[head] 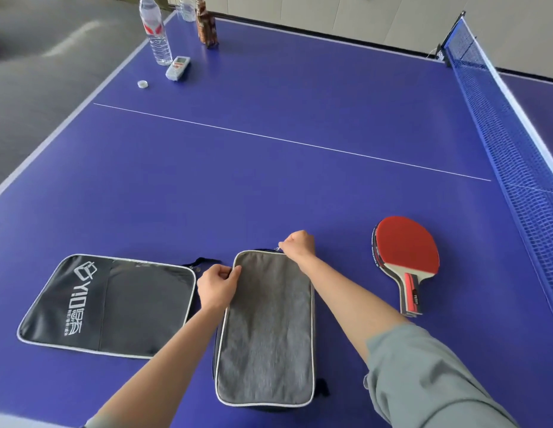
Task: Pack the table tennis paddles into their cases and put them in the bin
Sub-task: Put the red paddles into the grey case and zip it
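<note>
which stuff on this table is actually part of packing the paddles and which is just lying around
Part of the job:
grey case, with the left hand and right hand pinching its far end
black case
red paddle

Just lying about:
water bottle
brown bottle
remote
bottle cap

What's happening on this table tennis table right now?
A person works the grey case: the left hand pinches its far left corner while the right hand grips the zipper pull at its far edge. The red paddle lies loose to the right, the black case flat to the left.
</note>
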{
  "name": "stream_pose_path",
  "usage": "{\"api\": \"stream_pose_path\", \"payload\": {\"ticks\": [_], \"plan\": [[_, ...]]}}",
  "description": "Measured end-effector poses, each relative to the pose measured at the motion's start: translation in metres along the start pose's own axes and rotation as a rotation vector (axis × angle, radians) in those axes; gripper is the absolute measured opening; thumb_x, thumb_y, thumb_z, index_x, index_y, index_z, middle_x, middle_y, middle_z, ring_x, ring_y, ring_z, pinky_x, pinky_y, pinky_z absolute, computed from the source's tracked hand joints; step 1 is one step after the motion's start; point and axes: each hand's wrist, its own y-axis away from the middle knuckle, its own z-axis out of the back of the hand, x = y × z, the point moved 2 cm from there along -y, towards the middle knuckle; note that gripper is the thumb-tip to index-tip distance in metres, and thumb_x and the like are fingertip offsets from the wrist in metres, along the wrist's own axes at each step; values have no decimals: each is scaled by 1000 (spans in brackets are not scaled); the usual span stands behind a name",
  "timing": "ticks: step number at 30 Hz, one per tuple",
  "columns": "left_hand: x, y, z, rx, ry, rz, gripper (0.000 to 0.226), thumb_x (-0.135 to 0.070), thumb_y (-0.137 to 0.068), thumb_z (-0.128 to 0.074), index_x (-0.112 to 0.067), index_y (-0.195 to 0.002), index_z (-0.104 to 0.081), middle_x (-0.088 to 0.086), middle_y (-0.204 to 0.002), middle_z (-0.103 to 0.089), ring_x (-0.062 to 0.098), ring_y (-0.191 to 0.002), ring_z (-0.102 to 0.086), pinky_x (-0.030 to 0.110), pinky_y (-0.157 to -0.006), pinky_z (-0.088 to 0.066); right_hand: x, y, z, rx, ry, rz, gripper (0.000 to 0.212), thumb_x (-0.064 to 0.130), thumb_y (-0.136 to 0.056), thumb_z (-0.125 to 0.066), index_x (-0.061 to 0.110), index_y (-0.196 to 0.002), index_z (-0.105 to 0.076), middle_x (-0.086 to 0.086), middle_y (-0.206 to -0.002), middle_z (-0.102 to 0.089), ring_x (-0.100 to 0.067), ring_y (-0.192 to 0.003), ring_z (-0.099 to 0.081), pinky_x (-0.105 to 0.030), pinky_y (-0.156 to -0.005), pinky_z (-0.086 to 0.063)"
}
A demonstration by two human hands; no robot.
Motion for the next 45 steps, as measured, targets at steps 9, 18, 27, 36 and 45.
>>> {"api": "stream_pose_path", "payload": {"ticks": [9,18,27,36,45], "plan": [[-2,3,10,25,102,-26,26,-33,-82,-71,-9,-91,-68,1,-86,-69,14,-81,-62,25,-78,-46,-13,17,16,-72,-16,133,23,16,-83,-61,-5,-92,-69,-18,-106,-68,-32,-108,-58,-37,-91,-48],[-4,18,17,446,480,156,46,-51,-99,-25,-29,-111,-63,-3,-105,-67,9,-94,-62,27,-76,-47,-7,135,-73,63,30,291,90,50,-84,-59,6,-149,-15,-13,-159,0,-25,-148,7,-37,-121,-3],[2,24,25,709,394,108,51,-62,-94,-24,-38,-132,-48,-13,-129,-55,14,-132,-42,32,-105,-34,13,147,-77,-36,408,348,73,32,-94,-42,-7,-146,-8,-28,-155,-11,-39,-145,-5,-43,-121,-4],[4,42,11,725,145,-6,62,-58,-96,-8,-31,-145,-34,-9,-153,-29,9,-143,-21,32,-118,-13,23,149,-34,-20,165,325,59,23,-97,-41,6,-148,-17,-22,-143,-41,-34,-132,-41,-37,-103,-36],[14,41,4,655,-84,-178,47,-38,-103,-25,-21,-145,-35,-6,-160,-3,13,-147,-8,35,-121,-8,-42,155,85,-89,-186,326,34,7,-91,-46,15,-120,-61,-18,-87,-72,-34,-81,-62,-33,-77,-50]]}}
